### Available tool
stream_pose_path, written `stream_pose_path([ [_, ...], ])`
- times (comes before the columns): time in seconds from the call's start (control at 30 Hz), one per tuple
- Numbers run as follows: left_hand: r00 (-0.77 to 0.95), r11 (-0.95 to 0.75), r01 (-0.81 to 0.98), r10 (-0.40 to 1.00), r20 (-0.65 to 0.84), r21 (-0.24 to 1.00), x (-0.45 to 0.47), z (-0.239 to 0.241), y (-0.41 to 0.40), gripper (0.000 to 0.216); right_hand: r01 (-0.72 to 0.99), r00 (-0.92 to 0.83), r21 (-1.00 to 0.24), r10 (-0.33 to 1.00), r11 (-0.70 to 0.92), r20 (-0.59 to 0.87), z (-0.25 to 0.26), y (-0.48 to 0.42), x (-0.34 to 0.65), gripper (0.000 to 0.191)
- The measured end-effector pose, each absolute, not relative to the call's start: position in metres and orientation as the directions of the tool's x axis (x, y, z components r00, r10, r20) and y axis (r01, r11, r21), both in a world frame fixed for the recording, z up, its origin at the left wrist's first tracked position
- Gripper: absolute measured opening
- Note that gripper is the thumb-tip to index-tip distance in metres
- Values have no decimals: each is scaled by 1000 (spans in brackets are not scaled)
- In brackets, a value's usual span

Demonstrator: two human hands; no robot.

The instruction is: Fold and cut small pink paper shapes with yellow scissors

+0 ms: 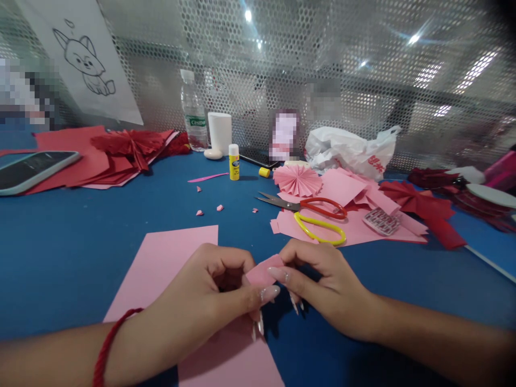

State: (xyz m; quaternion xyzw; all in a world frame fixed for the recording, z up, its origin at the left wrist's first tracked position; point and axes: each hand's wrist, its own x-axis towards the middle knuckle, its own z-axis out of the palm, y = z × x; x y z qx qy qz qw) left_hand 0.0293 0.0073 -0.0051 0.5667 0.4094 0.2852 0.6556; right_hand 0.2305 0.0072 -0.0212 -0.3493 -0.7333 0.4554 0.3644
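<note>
A small folded piece of pink paper [264,271] is held between both hands near the front of the table. My left hand [217,287] pinches its left end between thumb and fingers. At the right end, my right hand [322,285] grips it the same way. Under my left hand and forearm lies a large pink sheet [169,263], partly covered by them. Scissors [300,207] with one red and one yellow handle rest partly open beyond my right hand, on pink paper. A pleated pink paper fan [297,180] sits behind them.
A yellow glue stick [234,164] stands uncapped-looking beside a yellow cap [264,172]. Behind are a water bottle [193,115] and a white plastic bag [352,148]. Red paper [72,150] and a phone [38,169] lie left. Several pink scraps [220,207] dot the blue table [100,215].
</note>
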Motion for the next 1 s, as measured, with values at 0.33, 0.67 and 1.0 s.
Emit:
stream_pose_path([
  [0.33, 496, 193, 126, 837, -230, 973, 28, -6, 9, 39, 178, -494, -928, 846, 327, 204, -20, 6, 231, 24],
  [0.67, 490, 196, 138, 838, -239, 971, 27, -5, 7, 42, 173, -492, -934, 849, 314, 194, -20, 6, 231, 24],
  [1.0, 486, 218, 113, 839, -245, 969, 29, -3, 6, 37, 151, -494, -942, 849, 299, 190, -22, 7, 231, 20],
])
